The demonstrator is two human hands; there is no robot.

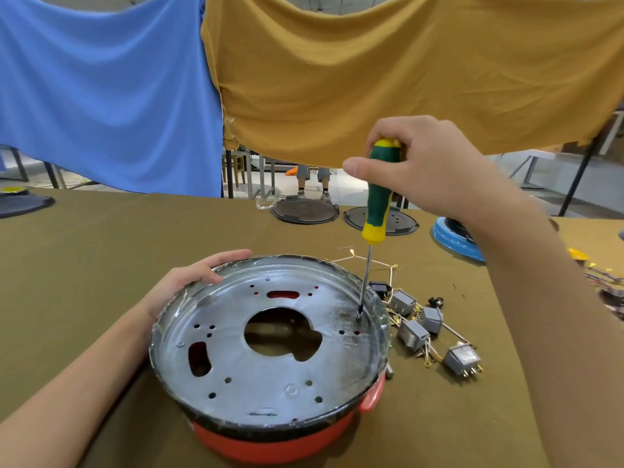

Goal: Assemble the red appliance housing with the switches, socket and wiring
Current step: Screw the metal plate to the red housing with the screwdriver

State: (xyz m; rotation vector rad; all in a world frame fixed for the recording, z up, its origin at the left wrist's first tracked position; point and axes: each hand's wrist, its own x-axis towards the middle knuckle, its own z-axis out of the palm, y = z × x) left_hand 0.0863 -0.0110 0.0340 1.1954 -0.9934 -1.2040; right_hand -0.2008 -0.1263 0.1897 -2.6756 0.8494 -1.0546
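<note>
1. Blue and yellow cloths hang behind the brown counter (101, 251), where the red housing (270, 437) sits in front of me, its metal plate (236, 359) facing up.
2. My right hand (429, 170) curls its fingers round the screwdriver (378, 197). The tip could slip off the screw near the rim and scratch the plate.
3. My left hand (189, 282) rests flat-fingered on the rim, holding nothing. If I push hard, the housing could slide.
4. Switches (418, 322) and wires lie just beside it and could get knocked.

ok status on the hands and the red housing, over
Right hand grips screwdriver, tip on the metal plate. Left hand steadies red housing rim. Switches loose alongside, not obstructing.
</note>
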